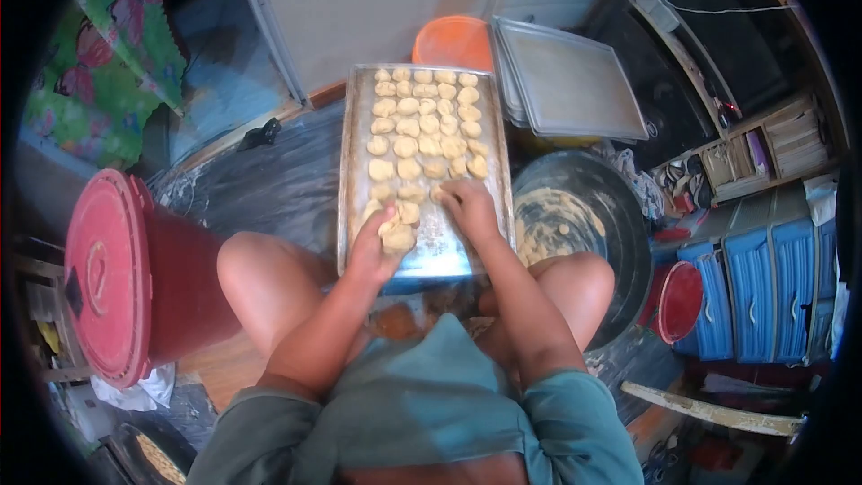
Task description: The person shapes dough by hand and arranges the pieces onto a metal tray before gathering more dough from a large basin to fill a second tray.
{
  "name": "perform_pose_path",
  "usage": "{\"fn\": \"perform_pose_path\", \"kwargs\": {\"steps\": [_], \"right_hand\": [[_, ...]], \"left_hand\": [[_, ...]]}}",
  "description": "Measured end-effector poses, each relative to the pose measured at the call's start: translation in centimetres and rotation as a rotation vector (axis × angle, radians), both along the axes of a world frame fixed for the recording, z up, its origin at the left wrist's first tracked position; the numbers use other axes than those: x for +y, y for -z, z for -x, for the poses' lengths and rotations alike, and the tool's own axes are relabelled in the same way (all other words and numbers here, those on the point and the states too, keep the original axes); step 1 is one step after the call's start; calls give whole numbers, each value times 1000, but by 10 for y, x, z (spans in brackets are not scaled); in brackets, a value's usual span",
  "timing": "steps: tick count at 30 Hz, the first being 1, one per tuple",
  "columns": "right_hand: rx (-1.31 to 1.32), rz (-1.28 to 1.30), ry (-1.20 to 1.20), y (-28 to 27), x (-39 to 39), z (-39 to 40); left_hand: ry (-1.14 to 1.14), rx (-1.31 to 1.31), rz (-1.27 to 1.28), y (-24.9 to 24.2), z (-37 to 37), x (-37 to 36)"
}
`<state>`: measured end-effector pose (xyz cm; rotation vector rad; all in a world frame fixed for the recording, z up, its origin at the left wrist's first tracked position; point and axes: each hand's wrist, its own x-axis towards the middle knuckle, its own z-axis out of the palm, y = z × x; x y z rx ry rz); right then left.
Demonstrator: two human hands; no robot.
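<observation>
A metal baking tray [495, 139] lies in front of me, with rows of pale dough pieces [408, 127] covering its far and middle parts. My left hand [366, 251] is closed around a lump of dough [398, 237] above the tray's near left part. Over the near right part, my right hand [469, 208] has its fingers bent down at a small dough piece [437, 193] at the end of a row. The fingertips touch that piece and partly cover it. Bare, shiny metal shows at the tray's near end.
Right of the tray stands a large dark basin [628, 242] with dough remnants inside. Stacked trays [575, 76] and an orange bucket [453, 40] are behind. A lidded red bin [108, 278] stands left; a red bucket [680, 303] and blue drawers [754, 283] are right.
</observation>
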<state>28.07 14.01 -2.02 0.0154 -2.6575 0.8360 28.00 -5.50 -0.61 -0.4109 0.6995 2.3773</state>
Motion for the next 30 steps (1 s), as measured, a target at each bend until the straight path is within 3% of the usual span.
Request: {"fn": "perform_pose_path", "kwargs": {"steps": [4,6,10,12,15,23,25,26,27,29,30], "right_hand": [[-92,212,-64,-7,-8,2],[-171,294,16,-14,-11,2],[22,78,-62,-30,-10,-5],[-259,639,-352,-46,-17,-17],[-275,661,-458,-38,-4,-20],[-508,879,-407,-22,-4,-26],[-418,935,-95,-32,3,-24],[-244,998,-23,-16,13,-20],[-246,998,-26,-17,16,-17],[-135,501,198,-18,20,-16],[-64,208,66,-4,26,-15]], "left_hand": [[28,23,-49,4,0,1],[13,14,-28,1,-2,5],[25,3,-13,-3,-2,6],[46,-1,-24,0,-3,6],[68,29,-14,-3,-3,5],[53,54,40,2,-4,3],[65,42,30,3,-3,3],[62,43,31,3,-2,2],[39,36,38,-4,-2,2],[18,26,46,-6,-1,1],[6,24,51,-4,0,0]]}}
